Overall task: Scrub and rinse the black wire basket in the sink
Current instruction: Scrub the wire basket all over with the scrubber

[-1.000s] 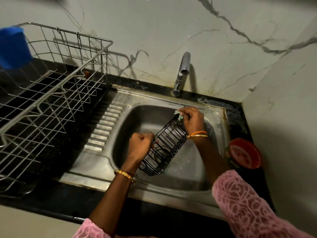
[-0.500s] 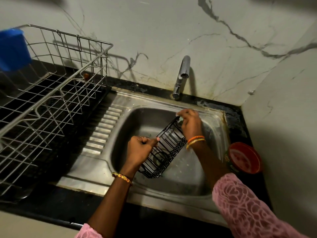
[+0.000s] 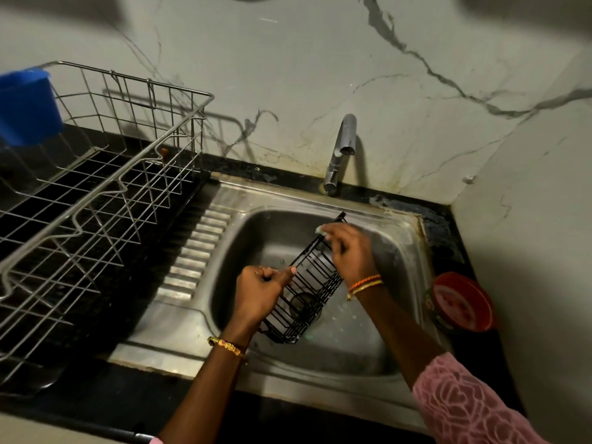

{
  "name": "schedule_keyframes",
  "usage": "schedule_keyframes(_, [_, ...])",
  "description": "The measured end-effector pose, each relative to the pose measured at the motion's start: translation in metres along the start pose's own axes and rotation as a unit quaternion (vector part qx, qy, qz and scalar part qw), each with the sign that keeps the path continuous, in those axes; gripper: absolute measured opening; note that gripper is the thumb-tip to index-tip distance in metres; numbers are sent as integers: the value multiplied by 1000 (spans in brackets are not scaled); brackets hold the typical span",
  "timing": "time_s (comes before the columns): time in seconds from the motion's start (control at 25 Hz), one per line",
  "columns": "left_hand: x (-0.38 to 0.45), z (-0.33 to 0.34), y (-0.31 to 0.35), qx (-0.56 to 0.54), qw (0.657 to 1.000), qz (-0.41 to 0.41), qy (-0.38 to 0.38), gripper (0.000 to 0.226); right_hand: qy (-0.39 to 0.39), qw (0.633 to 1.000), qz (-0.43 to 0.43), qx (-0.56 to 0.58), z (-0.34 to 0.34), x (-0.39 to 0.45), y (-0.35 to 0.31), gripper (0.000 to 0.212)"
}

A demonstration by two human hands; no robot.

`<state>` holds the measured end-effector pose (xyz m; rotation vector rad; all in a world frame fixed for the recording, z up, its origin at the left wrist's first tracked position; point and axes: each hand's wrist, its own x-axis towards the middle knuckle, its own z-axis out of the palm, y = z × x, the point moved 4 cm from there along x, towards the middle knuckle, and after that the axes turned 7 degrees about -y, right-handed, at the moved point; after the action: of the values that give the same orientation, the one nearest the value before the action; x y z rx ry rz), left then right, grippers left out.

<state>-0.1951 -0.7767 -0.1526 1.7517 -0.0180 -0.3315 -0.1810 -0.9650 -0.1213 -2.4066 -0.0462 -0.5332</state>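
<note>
A long black wire basket (image 3: 307,293) hangs tilted over the bowl of the steel sink (image 3: 378,350), one end low near me, the other up toward the back rim. My left hand (image 3: 259,293) grips its left long edge, thumb pointing along the wire. My right hand (image 3: 349,251) is at the upper end and pinches a small pale scrubber (image 3: 321,231) against the top wires. The tap (image 3: 341,152) stands behind the sink; no water shows from it.
A large steel wire dish rack (image 3: 96,200) fills the black counter to the left, with a blue plastic cup (image 3: 27,107) on its far corner. A round red tub (image 3: 461,302) sits on the counter right of the sink. Marble walls close the back and right side.
My right hand with the scrubber has shifted slightly along the basket's upper end. The left hand keeps its grip, and the basket stays tilted over the bowl.
</note>
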Motion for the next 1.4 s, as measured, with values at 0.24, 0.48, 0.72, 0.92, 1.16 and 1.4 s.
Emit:
schedule_keyframes(0.24, [2,-4,-6,-1,1000,2,4,31,-37,999,-30,11,1,-4,-1,17])
schedule_keyframes(0.48, [2,-12,-11,-20,1000,16,8,28,-29,999,-14,-33,-11,-43,10,13])
schedule_keyframes(0.72, [0,-8,-11,11,1000,10,-19,32,22,997,-56,-45,13,-29,-20,18])
schedule_keyframes(0.92, [-1,-16,-18,1,1000,3,-10,29,5,990,-66,-123,9,-69,5,20])
schedule_keyframes(1.16, [3,-19,-15,0,1000,5,-19,25,0,988,-51,-149,10,-70,0,20])
schedule_keyframes(1.4, [7,-18,-14,24,1000,7,-5,27,107,993,7,41,-4,-52,-13,12])
